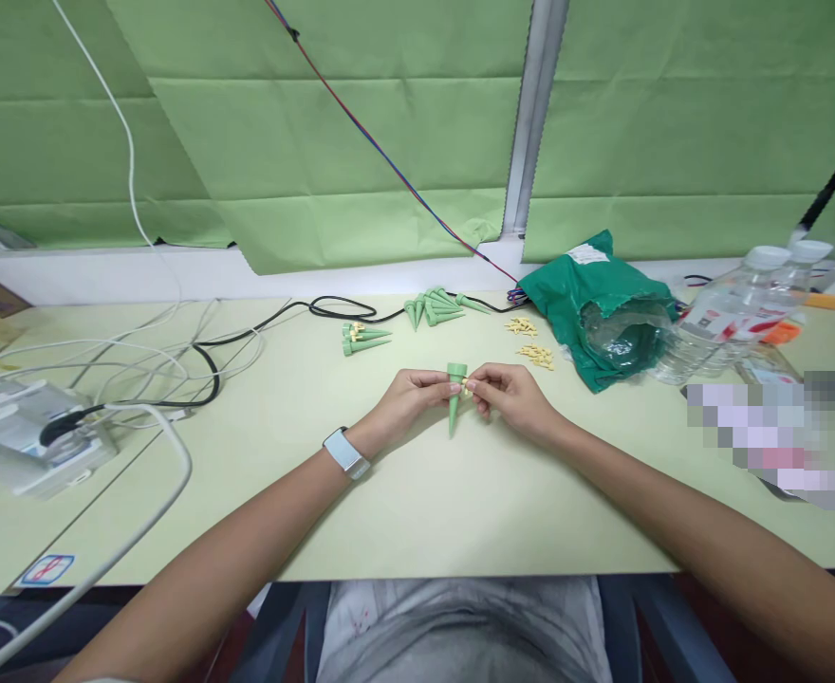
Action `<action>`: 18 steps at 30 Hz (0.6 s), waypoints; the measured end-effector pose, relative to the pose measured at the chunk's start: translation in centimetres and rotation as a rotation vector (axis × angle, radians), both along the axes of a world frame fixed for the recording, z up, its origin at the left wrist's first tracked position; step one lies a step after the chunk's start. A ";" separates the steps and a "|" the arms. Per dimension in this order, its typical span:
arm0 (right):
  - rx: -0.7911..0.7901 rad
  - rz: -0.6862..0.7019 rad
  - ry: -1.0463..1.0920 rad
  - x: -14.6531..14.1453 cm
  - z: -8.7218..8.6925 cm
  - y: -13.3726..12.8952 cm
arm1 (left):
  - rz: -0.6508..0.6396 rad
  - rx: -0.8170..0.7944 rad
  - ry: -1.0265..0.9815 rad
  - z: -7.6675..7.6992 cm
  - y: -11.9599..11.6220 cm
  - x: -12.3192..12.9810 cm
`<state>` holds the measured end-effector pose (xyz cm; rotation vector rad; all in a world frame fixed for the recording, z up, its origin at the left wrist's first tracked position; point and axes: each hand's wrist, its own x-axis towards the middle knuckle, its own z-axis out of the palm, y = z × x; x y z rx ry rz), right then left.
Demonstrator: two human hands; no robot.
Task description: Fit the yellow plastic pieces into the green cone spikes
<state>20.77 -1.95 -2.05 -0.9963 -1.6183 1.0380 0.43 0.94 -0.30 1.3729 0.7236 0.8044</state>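
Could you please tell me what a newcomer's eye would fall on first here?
Probably the green cone at the centre, held point down by the left hand while the right hand pinches a small yellow piece at its side. The open green bag at the back right, beside clear bottles, would likely come next.

The right hand point(511, 391) partly hides a yellow piece point(465, 386).

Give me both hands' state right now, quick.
Left hand: closed, holding the green cone.
Right hand: closed, pinching a small yellow piece at the cone's side.
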 end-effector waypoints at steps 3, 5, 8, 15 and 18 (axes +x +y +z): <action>0.230 -0.138 -0.167 0.1 0.7 -0.5 | -0.019 -0.195 -0.072 0.0 -0.1 0.1; 0.222 -0.143 -0.169 0.1 1.0 -0.6 | -0.011 -0.177 -0.071 0.1 -0.2 0.2; -0.041 -0.028 0.003 0.2 1.1 -0.2 | 0.024 0.000 -0.042 0.3 -0.4 0.2; 0.078 -0.066 -0.199 0.6 1.2 -0.3 | 0.022 -0.121 -0.081 -0.2 -0.5 0.3; 0.389 -0.146 -0.454 0.8 1.3 -0.7 | 0.019 -0.261 -0.099 -0.5 -0.2 0.4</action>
